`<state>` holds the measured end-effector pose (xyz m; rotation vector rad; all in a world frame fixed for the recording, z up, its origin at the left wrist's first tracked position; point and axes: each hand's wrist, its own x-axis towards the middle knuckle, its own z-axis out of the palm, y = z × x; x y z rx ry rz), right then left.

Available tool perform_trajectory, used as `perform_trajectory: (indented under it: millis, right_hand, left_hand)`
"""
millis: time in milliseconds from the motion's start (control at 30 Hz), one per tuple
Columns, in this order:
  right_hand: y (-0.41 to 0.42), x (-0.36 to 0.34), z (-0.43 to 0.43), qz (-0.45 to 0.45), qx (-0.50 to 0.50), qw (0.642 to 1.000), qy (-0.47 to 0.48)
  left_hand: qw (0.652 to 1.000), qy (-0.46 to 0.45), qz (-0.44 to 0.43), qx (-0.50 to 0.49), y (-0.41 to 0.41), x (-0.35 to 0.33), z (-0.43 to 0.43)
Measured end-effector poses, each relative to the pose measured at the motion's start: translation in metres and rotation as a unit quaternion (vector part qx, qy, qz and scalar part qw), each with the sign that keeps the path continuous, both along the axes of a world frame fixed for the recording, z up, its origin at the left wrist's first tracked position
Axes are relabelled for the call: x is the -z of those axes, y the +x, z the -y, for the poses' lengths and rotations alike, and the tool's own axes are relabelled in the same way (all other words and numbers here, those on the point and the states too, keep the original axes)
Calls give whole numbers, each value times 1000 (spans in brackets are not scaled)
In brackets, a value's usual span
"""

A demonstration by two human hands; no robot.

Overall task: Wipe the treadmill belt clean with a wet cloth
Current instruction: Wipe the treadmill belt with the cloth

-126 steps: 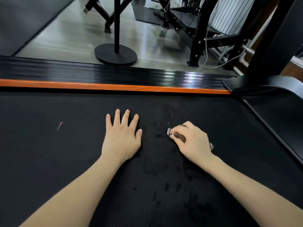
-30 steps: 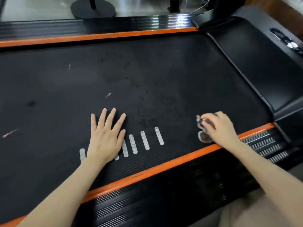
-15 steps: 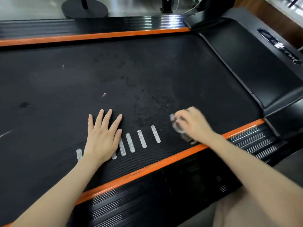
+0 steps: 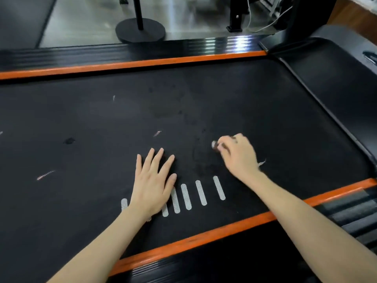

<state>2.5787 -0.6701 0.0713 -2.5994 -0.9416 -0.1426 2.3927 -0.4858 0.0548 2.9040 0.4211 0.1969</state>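
- Head view, hands: the left hand (image 4: 154, 180) lies flat on the treadmill belt (image 4: 102, 119), palm down, fingers straight and spread. It covers part of a row of white stripes (image 4: 201, 192).
- The right hand (image 4: 237, 156) is curled round a small cloth (image 4: 215, 144) and presses it to the belt, just to the right of the left hand and a little beyond it.
- Cloth: most of it sits under the right palm. A pale tip shows ahead of the fingertips, and a thin wisp sticks out at the wrist side.
- Progress, as a judgement: a darker, mottled, damp-looking patch (image 4: 204, 162) between the two hands and beyond the right one suggests this stretch has been wiped.
- Left to do: well to the left of the left hand sit a dark spot (image 4: 69, 140) and some small light flecks (image 4: 46, 174). That broad stretch looks dry, so the job seems only partly done.
- Hard to make out:
  - The right hand is smeared by motion, so the exact lie of its fingers on the cloth is unclear.
  - Whether the flecks are dirt or printed marks cannot be told.
  - The belt runs out of frame past the left hand, so its state there is unknown.
  - The stripes under the left palm are hidden.
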Motion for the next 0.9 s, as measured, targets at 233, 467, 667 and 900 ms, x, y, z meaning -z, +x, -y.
perform_trajectory:
  millis: [233,467,667,900]
  right_hand:
    - [38,8,-15,9,70,998,0]
    - [110,7,-42,16,180,983,19]
    - [107,5,-97,19,150,987,50]
    - [-50,11,-54,-39,-242,969,29]
  left_hand:
    - [997,38,1,-72,38,-9,-76]
    - [993,29,-24,-109,60,7,-130]
    - [995,23,-5,-98,62,12,-132]
    - [995,26,2,-98,60,12,-132]
